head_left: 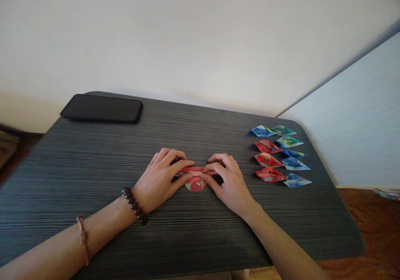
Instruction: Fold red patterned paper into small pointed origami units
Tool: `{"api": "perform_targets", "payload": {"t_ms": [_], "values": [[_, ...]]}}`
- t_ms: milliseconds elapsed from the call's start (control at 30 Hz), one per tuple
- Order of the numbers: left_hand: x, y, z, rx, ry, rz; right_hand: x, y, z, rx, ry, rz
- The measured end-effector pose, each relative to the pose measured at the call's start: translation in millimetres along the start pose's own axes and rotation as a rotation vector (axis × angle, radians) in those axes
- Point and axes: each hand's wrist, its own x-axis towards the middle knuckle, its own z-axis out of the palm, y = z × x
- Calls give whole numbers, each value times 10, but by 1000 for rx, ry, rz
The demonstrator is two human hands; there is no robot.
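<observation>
A small piece of folded red patterned paper [196,183] lies at the middle of the dark table, with bits of green on it. My left hand [162,173] pinches its left end between thumb and fingers. At the right end, my right hand [227,181] grips the paper in the same way, thumb nearest me. The fingertips of both hands are close together over the upper fold and partly cover it. A beaded bracelet [134,206] and a thin copper-coloured band [83,239] are on my left arm.
On the dark table [187,134], a black phone-like slab [103,108] lies at the back left. Several folded paper pieces, red [268,160], blue [296,180] and green [290,141], stand in two columns at the right. A pale wall rises behind the table's back edge.
</observation>
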Motion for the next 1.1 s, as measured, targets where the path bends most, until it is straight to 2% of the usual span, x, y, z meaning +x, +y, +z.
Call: {"api": "perform_targets", "payload": {"t_ms": [233,367,500,633,733,833,967,1100], "values": [[2,22,-20,-16,-29,50,-4,-2,5,31,2,-37],[11,59,-57,-131,-45,59,-17,-38,5,9,87,-80],[15,85,-120,-440,-83,-146,-17,-68,-8,2,215,-130],[24,83,-167,-740,-282,-358,-20,-77,-13,19,296,-178],[41,95,-186,-886,-348,-436,-21,-82,-7,62,282,-203],[55,124,-203,-968,-319,-449,-9,-82,-8,164,228,-185],[46,149,-203,-886,-270,-443,15,-70,-38,315,101,-164],[38,145,-181,-954,-239,-409,26,-52,-71,387,71,-166]]}}
